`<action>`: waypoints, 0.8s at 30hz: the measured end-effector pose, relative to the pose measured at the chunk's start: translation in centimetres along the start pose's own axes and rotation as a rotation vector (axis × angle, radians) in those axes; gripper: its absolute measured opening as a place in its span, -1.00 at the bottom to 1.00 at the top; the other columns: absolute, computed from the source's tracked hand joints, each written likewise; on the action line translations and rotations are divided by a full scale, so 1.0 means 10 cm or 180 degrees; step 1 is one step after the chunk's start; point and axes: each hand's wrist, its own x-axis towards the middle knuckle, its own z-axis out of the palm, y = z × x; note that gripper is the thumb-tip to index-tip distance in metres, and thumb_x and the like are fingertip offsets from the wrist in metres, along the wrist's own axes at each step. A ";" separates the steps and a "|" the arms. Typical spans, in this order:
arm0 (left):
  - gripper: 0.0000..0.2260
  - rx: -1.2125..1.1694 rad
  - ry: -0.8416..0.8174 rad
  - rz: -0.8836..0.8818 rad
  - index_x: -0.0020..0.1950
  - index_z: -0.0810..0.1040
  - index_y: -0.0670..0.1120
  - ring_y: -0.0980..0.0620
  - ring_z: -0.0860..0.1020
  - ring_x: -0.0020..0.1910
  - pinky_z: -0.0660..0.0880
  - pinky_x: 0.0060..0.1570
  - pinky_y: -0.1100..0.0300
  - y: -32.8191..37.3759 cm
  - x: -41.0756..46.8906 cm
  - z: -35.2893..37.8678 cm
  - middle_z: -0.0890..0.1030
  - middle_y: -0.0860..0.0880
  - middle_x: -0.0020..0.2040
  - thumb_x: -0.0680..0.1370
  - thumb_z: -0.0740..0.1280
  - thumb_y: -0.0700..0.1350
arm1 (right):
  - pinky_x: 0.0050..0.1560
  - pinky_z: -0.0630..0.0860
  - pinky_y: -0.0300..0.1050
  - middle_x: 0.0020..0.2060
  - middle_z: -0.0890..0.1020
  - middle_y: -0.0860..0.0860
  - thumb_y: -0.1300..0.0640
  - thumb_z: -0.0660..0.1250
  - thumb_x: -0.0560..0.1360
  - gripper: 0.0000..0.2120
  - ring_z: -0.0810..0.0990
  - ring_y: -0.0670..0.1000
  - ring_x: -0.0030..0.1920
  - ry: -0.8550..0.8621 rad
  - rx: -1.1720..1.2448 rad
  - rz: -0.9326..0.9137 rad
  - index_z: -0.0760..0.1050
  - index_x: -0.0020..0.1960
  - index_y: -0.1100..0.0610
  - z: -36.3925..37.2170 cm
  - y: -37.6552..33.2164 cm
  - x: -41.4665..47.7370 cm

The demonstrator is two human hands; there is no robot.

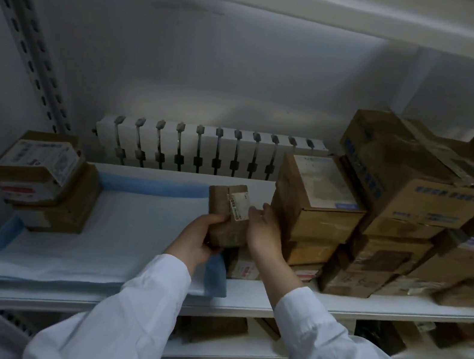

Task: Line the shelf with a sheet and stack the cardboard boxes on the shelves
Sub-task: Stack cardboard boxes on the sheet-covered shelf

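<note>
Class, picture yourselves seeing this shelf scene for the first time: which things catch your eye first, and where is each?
First, the small cardboard box at the centre, gripped by the left hand with the right hand flat against its side, above the blue-edged sheet that lines the left of the shelf. Next, the big pile of worn boxes crowding the shelf's right end, and a short stack at its far left.

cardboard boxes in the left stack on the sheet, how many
2: a brown cardboard box with white labels on top, and a plainer brown box under it. Others may hide behind.
</note>
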 end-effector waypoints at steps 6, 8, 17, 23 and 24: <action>-0.65 -0.0467 -0.0306 -0.0004 0.29 0.47 -0.07 -0.21 0.52 0.12 0.42 0.23 -0.07 0.04 0.00 -0.03 0.56 -0.22 0.17 0.50 0.28 -0.08 | 0.29 0.40 0.10 0.22 0.49 0.15 -0.18 0.03 0.55 -0.48 0.48 0.18 0.22 -0.0075 -0.0333 0.1074 0.36 0.33 0.14 0.11 0.24 0.30; -0.66 -0.0555 -0.0394 -0.0065 0.28 0.47 -0.08 -0.19 0.53 0.07 0.44 0.16 -0.04 0.04 -0.02 -0.01 0.58 -0.22 0.11 0.51 0.26 -0.07 | 0.20 0.45 0.00 0.06 0.54 0.13 -0.09 0.04 0.58 -0.58 0.53 0.12 0.09 -0.0151 -0.0307 0.1104 0.42 0.24 0.15 0.09 0.25 0.29; -0.65 -0.0559 -0.0561 0.0058 0.28 0.48 -0.07 -0.21 0.52 0.09 0.44 0.13 -0.07 0.10 -0.04 -0.09 0.59 -0.20 0.10 0.51 0.25 -0.05 | 0.18 0.47 0.02 0.00 0.58 0.17 0.15 0.12 0.58 -0.77 0.55 0.17 0.07 -0.0154 -0.0023 0.0400 0.53 -0.01 0.19 0.01 0.09 0.07; -0.64 -0.0760 -0.0571 0.0346 0.25 0.50 -0.07 -0.24 0.51 0.12 0.46 0.06 -0.11 0.29 -0.09 -0.30 0.59 -0.20 0.11 0.51 0.21 0.03 | 0.31 0.39 0.09 0.24 0.42 0.03 -0.04 0.24 0.51 -0.70 0.44 0.09 0.24 -0.0074 -0.0039 -0.0390 0.42 0.24 -0.11 0.14 -0.12 -0.04; -0.66 -0.0839 -0.0601 0.0390 0.23 0.51 -0.08 -0.23 0.52 0.09 0.48 0.02 -0.08 0.34 -0.12 -0.34 0.61 -0.20 0.08 0.52 0.19 0.02 | 0.31 0.39 0.10 0.27 0.35 0.03 -0.02 0.29 0.47 -0.64 0.39 0.10 0.26 -0.0151 0.0023 -0.0446 0.38 0.25 -0.15 0.15 -0.17 -0.04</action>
